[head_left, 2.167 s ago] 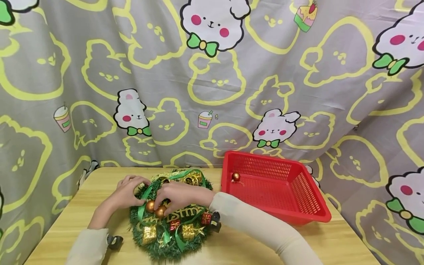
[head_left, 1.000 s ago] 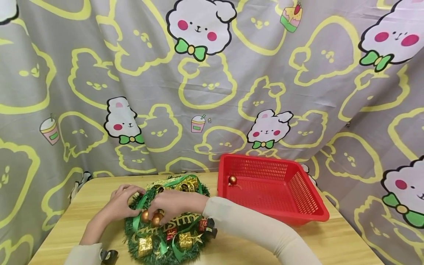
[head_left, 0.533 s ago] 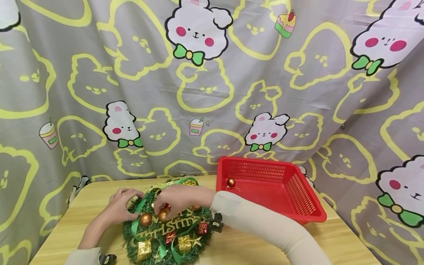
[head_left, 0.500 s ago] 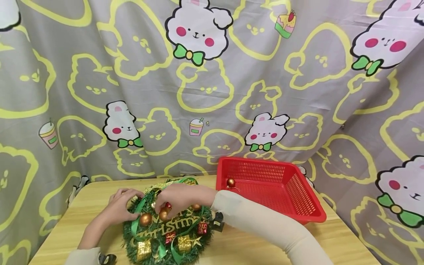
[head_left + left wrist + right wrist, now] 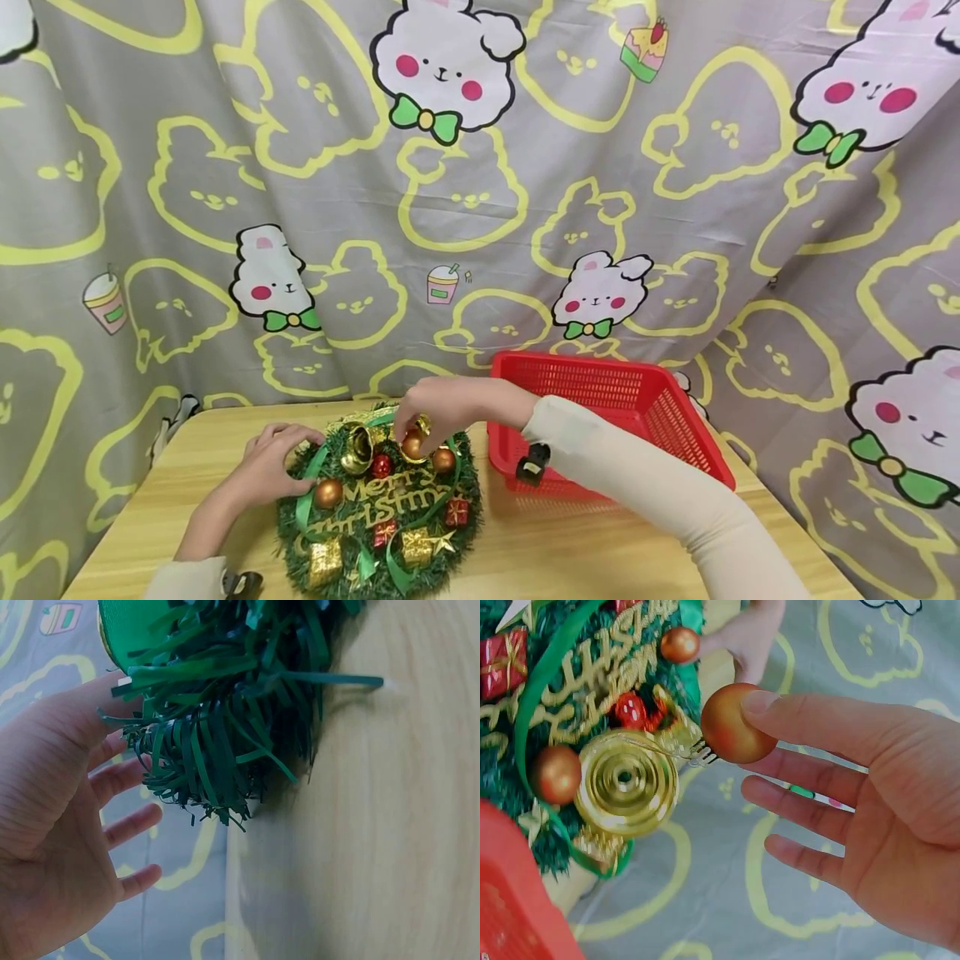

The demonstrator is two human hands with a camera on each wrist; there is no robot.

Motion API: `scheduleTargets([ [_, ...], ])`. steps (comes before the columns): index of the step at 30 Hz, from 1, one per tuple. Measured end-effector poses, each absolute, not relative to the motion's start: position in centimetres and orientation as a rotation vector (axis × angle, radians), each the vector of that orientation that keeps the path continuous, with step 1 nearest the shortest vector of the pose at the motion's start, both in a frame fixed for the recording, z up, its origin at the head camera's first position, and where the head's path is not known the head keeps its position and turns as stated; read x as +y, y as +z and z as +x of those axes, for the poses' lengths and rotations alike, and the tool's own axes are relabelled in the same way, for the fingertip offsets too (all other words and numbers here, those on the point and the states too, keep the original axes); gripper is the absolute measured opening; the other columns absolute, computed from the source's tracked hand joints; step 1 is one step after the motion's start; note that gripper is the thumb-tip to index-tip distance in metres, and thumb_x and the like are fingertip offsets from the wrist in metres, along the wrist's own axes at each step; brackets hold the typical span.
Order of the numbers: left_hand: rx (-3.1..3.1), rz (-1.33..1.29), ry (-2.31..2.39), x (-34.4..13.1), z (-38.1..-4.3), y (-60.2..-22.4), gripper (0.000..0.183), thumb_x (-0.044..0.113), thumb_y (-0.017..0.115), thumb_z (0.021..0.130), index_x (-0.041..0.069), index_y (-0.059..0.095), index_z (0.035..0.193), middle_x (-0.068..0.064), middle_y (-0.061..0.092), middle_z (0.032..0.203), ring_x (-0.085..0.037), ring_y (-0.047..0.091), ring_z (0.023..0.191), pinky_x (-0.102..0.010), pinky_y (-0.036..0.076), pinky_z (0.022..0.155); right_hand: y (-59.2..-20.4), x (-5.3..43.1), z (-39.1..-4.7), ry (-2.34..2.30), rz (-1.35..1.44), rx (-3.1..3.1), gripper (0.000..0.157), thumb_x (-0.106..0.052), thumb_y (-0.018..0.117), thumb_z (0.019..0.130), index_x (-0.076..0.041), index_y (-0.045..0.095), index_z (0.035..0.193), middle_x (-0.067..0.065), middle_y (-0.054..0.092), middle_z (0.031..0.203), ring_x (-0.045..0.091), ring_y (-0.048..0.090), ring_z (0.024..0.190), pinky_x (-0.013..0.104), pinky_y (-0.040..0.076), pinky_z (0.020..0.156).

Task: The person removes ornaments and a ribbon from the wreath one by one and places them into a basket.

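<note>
A green tinsel Christmas wreath point(image 5: 296, 546) lies on the table, bearing gold "Merry Christmas" lettering point(image 5: 393, 502), gold bells point(image 5: 357, 452), ribbons and small gift boxes. My right hand point(image 5: 450, 407) pinches a copper-coloured ball ornament point(image 5: 739, 724) between thumb and fingers, above a gold bell point(image 5: 626, 780) at the wreath's far right side. The ornament's cap and string point toward the bell. Round the wreath's left edge, my left hand point(image 5: 270, 467) has its thumb over the top, beside another copper ball point(image 5: 327, 493); its other fingers are loosely spread point(image 5: 135, 825). One more copper ball point(image 5: 444, 459) sits at right.
A red plastic basket point(image 5: 686, 437) stands on the right of the wooden table point(image 5: 570, 550), partly behind my right sleeve point(image 5: 637, 483). A patterned grey curtain point(image 5: 480, 192) hangs behind and along the sides of the table.
My right hand has carried the copper ball from beside the left ball toward the upper right of the wreath, away from the lettering. The left hand stays at the wreath's left edge.
</note>
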State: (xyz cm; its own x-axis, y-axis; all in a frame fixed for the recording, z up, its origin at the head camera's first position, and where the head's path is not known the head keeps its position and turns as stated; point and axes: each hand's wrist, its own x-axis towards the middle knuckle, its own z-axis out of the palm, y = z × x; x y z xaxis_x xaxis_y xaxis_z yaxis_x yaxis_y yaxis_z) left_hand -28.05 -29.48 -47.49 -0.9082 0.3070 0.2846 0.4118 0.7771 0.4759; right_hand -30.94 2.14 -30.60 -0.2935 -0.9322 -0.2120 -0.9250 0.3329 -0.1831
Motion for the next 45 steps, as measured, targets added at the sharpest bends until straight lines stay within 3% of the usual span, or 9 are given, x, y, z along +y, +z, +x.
scheduleTargets([
  [3, -2.779, -0.572, -0.806, -29.4, -28.1, -47.5, 0.061, 0.014, 0.094, 0.063, 0.019, 0.067, 0.118, -0.008, 0.066, 0.127, -0.045, 0.042, 0.128, -0.073, 0.024, 0.101, -29.9, 3.4, -31.4, -0.084, -1.600, 2.335, 0.023, -0.012, 0.077, 0.090, -0.011, 0.076, 0.113, -0.001, 0.076, 0.114, 0.010, 0.069, 0.111, 0.024, 0.054, 0.098],
  [10, -2.784, -0.574, -0.811, -29.2, -28.1, -47.5, 0.062, 0.014, 0.093, 0.063, 0.017, 0.067, 0.120, -0.009, 0.066, 0.128, -0.046, 0.041, 0.128, -0.073, 0.024, 0.101, -28.2, 7.0, -32.8, -0.163, -1.584, 2.370, 0.014, -0.009, 0.077, 0.089, -0.009, 0.077, 0.102, 0.000, 0.076, 0.102, 0.013, 0.070, 0.103, 0.022, 0.054, 0.093],
  [16, -2.782, -0.579, -0.803, -29.4, -28.1, -47.1, 0.063, 0.013, 0.093, 0.063, 0.015, 0.067, 0.120, -0.011, 0.066, 0.128, -0.047, 0.041, 0.128, -0.074, 0.024, 0.101, -27.7, 10.1, -34.2, -0.247, -1.504, 2.458, 0.019, -0.008, 0.078, 0.087, -0.007, 0.077, 0.106, 0.003, 0.077, 0.103, 0.016, 0.072, 0.101, 0.037, 0.058, 0.093],
  [20, -2.782, -0.583, -0.801, -29.6, -28.2, -46.9, 0.061, 0.013, 0.092, 0.064, 0.016, 0.067, 0.120, -0.012, 0.066, 0.129, -0.048, 0.041, 0.128, -0.074, 0.024, 0.101, -28.4, 12.4, -35.5, -0.280, -1.427, 2.513, 0.021, -0.010, 0.079, 0.087, -0.007, 0.077, 0.107, 0.002, 0.077, 0.101, 0.015, 0.071, 0.097, 0.040, 0.059, 0.091],
  [28, -2.787, -0.589, -0.803, -29.5, -28.2, -47.0, 0.059, 0.014, 0.092, 0.066, 0.017, 0.067, 0.120, -0.010, 0.066, 0.128, -0.047, 0.041, 0.127, -0.073, 0.024, 0.100, -30.2, 17.4, -38.4, -0.376, -1.203, 2.615, 0.024, -0.012, 0.082, 0.085, -0.010, 0.078, 0.108, -0.001, 0.076, 0.100, 0.014, 0.069, 0.093, 0.030, 0.058, 0.084],
  [33, -2.792, -0.585, -0.813, -29.6, -28.1, -47.1, 0.060, 0.013, 0.092, 0.065, 0.016, 0.067, 0.120, -0.011, 0.066, 0.128, -0.049, 0.040, 0.128, -0.075, 0.023, 0.101, -31.8, 19.5, -40.0, -0.419, -1.091, 2.649, 0.025, -0.013, 0.082, 0.085, -0.008, 0.077, 0.109, 0.001, 0.076, 0.102, 0.019, 0.071, 0.097, 0.031, 0.058, 0.086],
  [45, -2.782, -0.586, -0.821, -29.7, -28.4, -47.2, 0.061, 0.014, 0.091, 0.065, 0.015, 0.067, 0.121, -0.012, 0.066, 0.129, -0.049, 0.040, 0.128, -0.075, 0.022, 0.101, -35.6, 21.8, -42.5, -0.561, -0.873, 2.666, 0.021, -0.011, 0.081, 0.086, -0.006, 0.077, 0.106, 0.004, 0.078, 0.098, 0.012, 0.070, 0.090, 0.029, 0.058, 0.082],
])
